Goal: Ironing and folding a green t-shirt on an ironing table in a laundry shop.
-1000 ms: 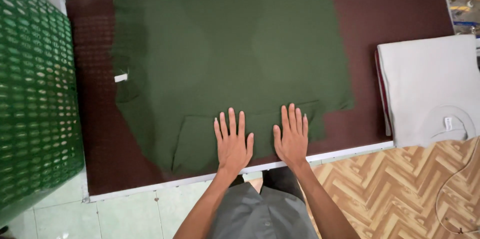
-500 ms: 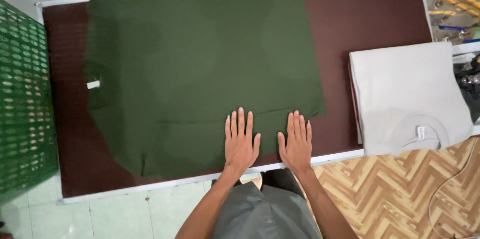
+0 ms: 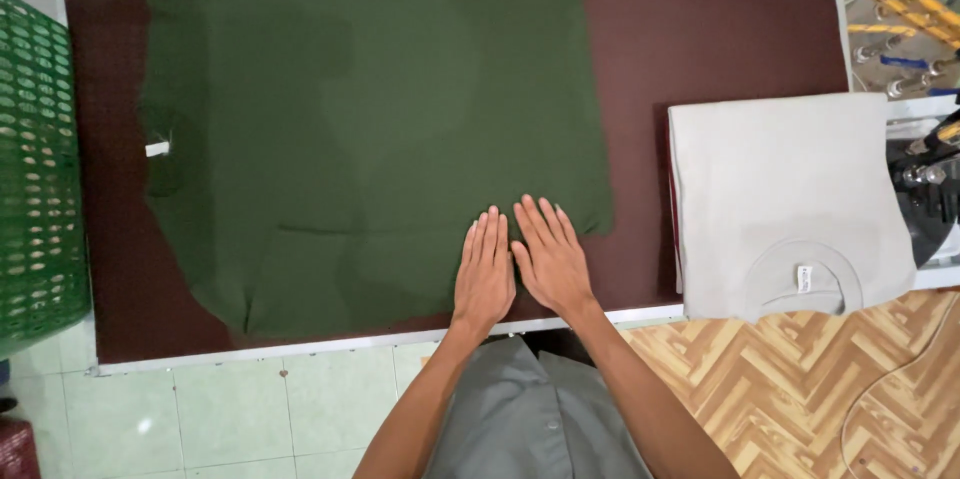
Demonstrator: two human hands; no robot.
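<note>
Palms flat, fingers spread: left hand (image 3: pixel 485 274) and right hand (image 3: pixel 548 259) press green shirt (image 3: pixel 370 129) at table's (image 3: pixel 720 49) six o'clock edge; uneven pressure could crease it.

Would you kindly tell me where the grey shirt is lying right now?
In the head view, the grey shirt lies folded at the right end of the brown table, apart from the green shirt that both hands press flat.

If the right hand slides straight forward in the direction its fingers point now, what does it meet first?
The right hand lies flat on the dark green shirt, fingers pointing up-left. Going on, it would probably meet only more shirt cloth up to the table's far edge.
</note>
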